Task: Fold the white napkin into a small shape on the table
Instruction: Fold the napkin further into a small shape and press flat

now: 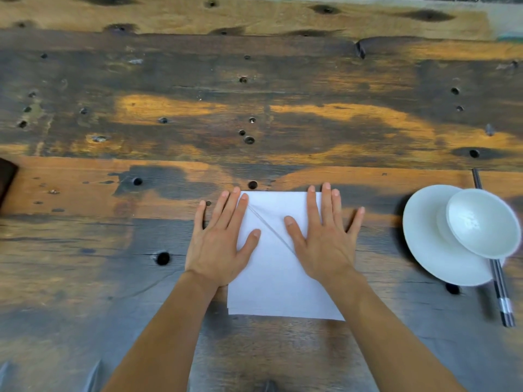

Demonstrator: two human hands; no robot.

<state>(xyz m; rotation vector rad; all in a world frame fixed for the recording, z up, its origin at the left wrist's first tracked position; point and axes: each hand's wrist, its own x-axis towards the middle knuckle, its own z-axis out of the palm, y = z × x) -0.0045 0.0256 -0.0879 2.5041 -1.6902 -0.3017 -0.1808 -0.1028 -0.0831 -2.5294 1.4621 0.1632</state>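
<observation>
Both hands lie flat with fingers spread on the white napkin (278,281), gripping nothing.
Left hand (219,244) and right hand (325,241) press either side of a diagonal crease (270,227) on the wooden counter (254,108) — best to smooth outward from that line, keeping the edges aligned. No writing is visible on napkin, plate (424,239), bowl (481,222) or chopsticks (502,292).
</observation>
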